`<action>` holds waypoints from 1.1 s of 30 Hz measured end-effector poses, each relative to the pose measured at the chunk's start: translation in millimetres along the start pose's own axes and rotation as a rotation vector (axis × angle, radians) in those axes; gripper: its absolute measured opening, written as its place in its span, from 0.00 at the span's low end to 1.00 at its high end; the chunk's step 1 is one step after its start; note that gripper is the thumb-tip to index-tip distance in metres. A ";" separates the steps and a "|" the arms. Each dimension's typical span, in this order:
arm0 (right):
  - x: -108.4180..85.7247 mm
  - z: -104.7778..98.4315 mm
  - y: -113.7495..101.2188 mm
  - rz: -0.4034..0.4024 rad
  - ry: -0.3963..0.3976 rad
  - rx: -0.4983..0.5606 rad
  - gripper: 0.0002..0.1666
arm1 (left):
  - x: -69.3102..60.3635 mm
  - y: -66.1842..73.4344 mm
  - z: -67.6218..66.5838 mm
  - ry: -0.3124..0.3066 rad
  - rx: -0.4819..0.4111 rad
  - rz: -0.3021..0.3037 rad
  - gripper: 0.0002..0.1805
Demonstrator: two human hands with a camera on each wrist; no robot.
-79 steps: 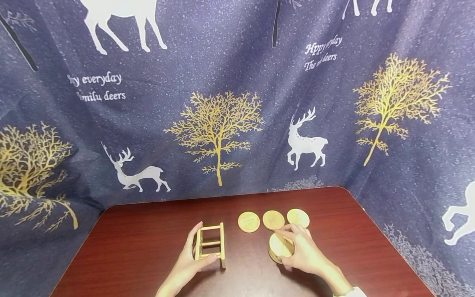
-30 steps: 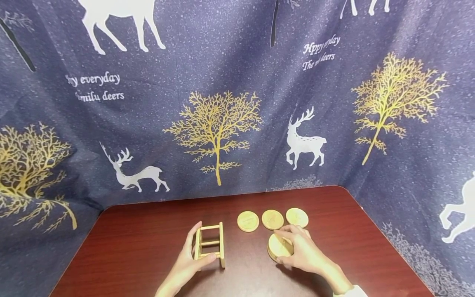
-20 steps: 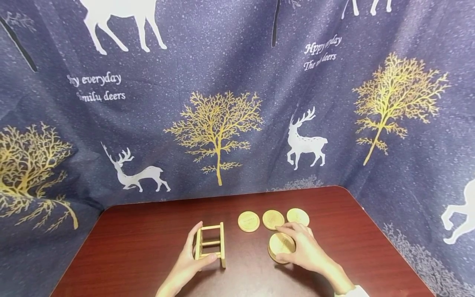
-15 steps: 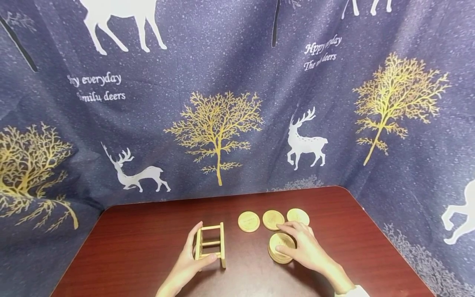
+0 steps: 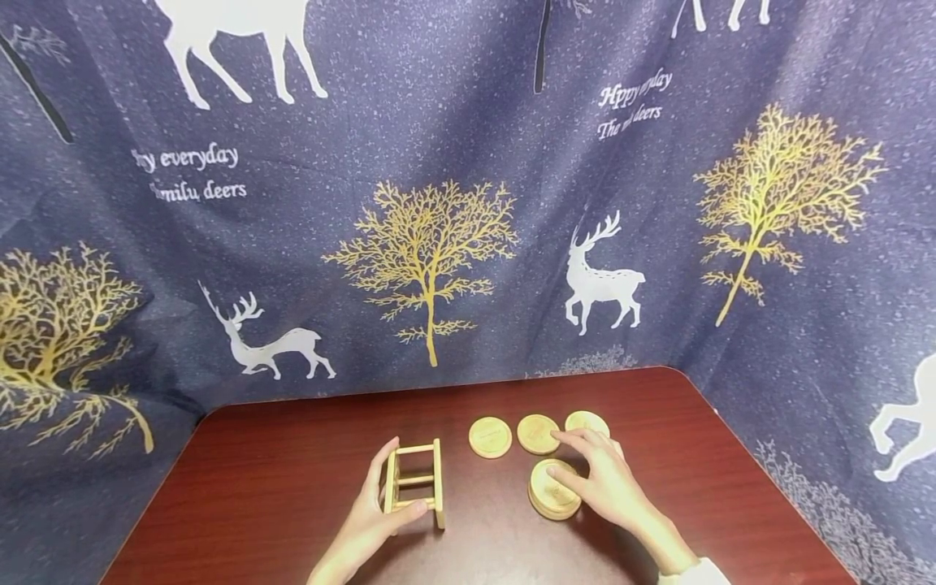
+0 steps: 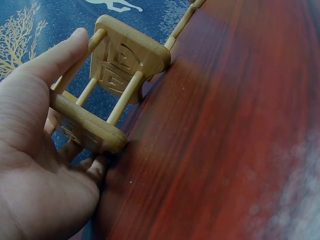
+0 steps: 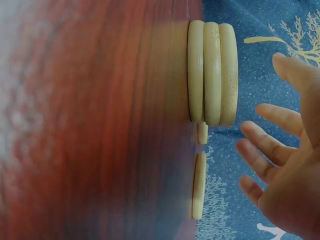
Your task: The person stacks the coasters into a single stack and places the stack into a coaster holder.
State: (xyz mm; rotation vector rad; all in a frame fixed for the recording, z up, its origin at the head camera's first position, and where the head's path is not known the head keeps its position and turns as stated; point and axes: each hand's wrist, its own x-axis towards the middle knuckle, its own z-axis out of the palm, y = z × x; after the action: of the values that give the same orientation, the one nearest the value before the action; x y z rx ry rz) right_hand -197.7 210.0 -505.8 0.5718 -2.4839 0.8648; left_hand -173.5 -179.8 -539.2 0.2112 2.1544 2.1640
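Note:
My left hand (image 5: pixel 369 512) grips a small wooden coaster holder (image 5: pixel 438 479) by its near-left side, thumb along a rod. In the left wrist view, the holder's end panel (image 6: pixel 125 55) has carved slots, and round rods join it to the other panel. Just right of the holder, three round wooden coasters lie in a stack (image 5: pixel 552 491); their edges line up closely in the right wrist view, where the stack (image 7: pixel 212 75) stands apart from the fingers. My right hand (image 5: pixel 610 483) hovers over the stack's right side, fingers spread and holding nothing.
Behind the stack, three single coasters lie in a row: a left one (image 5: pixel 490 437), a middle one (image 5: pixel 537 435) and a right one (image 5: pixel 588 424), partly covered by my fingers. The dark red table (image 5: pixel 292 455) ends at a patterned blue cloth (image 5: pixel 468 122).
My right hand was gripping the stacked coasters by their edges; it has let go, its thumb and fingers lifting off. The stack now sits neater. My left hand and the holder have stayed put.

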 end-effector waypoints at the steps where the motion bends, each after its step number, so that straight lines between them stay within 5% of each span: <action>1: 0.6 0.2 0.8 0.001 0.007 0.002 0.28 | -0.1 0.1 0.0 0.000 -0.001 0.000 0.62; 16: 9.3 0.9 11.0 0.074 0.045 0.032 0.29 | -0.1 0.5 -0.4 0.009 0.007 0.005 0.62; 33: 13.2 1.8 26.4 0.060 0.088 -0.004 0.33 | 0.5 0.9 -1.0 -0.010 -0.009 -0.007 0.62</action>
State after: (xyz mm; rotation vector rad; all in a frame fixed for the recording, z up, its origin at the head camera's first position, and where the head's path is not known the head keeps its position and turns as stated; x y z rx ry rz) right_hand -222.4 224.7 -512.5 0.4500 -2.4336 0.8881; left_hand -174.1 -180.7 -538.2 0.2130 2.1363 2.1647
